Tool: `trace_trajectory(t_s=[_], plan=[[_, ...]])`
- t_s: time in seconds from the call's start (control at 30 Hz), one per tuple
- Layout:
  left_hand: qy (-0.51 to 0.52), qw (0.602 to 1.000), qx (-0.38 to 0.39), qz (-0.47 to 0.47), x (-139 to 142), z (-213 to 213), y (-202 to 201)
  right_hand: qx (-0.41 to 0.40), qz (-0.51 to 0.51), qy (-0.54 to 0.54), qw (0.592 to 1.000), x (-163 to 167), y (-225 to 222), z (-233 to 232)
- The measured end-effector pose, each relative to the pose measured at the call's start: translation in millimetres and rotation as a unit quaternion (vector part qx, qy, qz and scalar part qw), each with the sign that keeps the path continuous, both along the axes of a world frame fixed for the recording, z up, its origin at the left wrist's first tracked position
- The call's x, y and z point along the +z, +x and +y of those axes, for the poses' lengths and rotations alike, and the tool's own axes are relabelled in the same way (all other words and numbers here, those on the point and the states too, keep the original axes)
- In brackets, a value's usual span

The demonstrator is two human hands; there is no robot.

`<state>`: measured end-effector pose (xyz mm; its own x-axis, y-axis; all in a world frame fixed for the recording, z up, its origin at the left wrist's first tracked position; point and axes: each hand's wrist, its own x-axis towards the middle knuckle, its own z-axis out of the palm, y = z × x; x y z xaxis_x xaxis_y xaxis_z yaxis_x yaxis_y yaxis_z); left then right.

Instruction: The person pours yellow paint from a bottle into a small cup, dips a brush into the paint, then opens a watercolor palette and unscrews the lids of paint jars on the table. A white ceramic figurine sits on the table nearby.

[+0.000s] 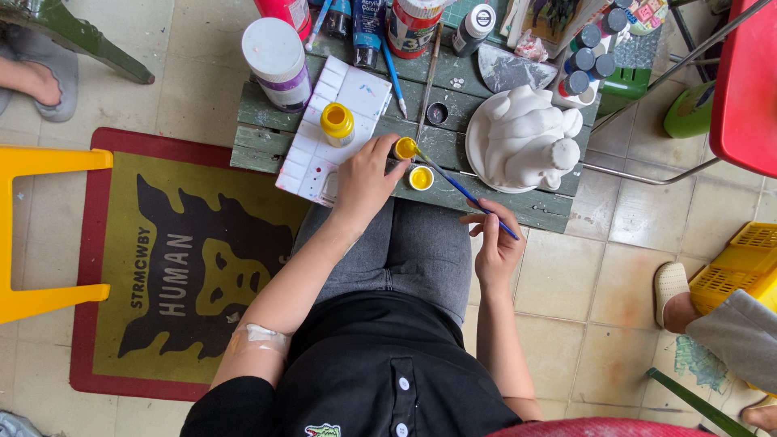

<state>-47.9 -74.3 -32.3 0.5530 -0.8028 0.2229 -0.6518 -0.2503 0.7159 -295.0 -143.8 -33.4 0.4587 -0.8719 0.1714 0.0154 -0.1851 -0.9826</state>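
2 bare hands work over a small green table [267, 142] set on a tiled floor. The left hand [364, 180] reaches forward and pinches a small yellow paint pot [405, 148] between thumb and fingertips, the pot standing upright near the table's front edge. Just beside it, touching or nearly so, lies its yellow cap [420, 178], open side up. The right hand [495, 243] grips a blue brush [469, 196] near its back end, fingers curled round the handle. The brush's long axis runs on a diagonal, from the hand at lower right up to the left, and its tip points at the pot, reaching its rim; whether the bristles are inside I cannot tell. To the left of the pot a white palette [356, 93] of square wells lies tilted across the table, with a yellow bottle [337, 123] standing on it. A white plaster figure [530, 137] sits on a white plate [473, 150] to the right, well apart from the right hand. A tall white jar [277, 61] stands at the table's left back corner, and 1 more brush [428, 81] lies lengthwise between palette and plate. A red-edged mat [162, 267] lies on the floor at the left, next to a yellow stool [32, 235].
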Motion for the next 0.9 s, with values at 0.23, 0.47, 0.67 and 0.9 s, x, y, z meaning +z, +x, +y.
trace_trajectory(t_s=[0.23, 0.47, 0.67, 0.9], plan=[[-0.008, 1.000, -0.004, -0.008, 1.1, -0.3, -1.4, -0.002, 0.012, -0.025, 1.000, 0.4, -4.7, 3.2], [-0.024, 0.999, -0.015, -0.022, 4.9, 1.0, -3.4, -0.001, 0.066, -0.067, 0.996, 12.6, -5.1, 3.2], [-0.010, 0.999, -0.037, -0.030, 6.5, 2.2, -5.1, 0.018, 0.094, -0.075, 0.993, 31.9, -10.7, -0.3], [0.003, 0.998, -0.051, -0.048, 4.6, -0.4, -4.2, 0.031, 0.111, -0.088, 0.989, 52.1, -10.5, 0.1]])
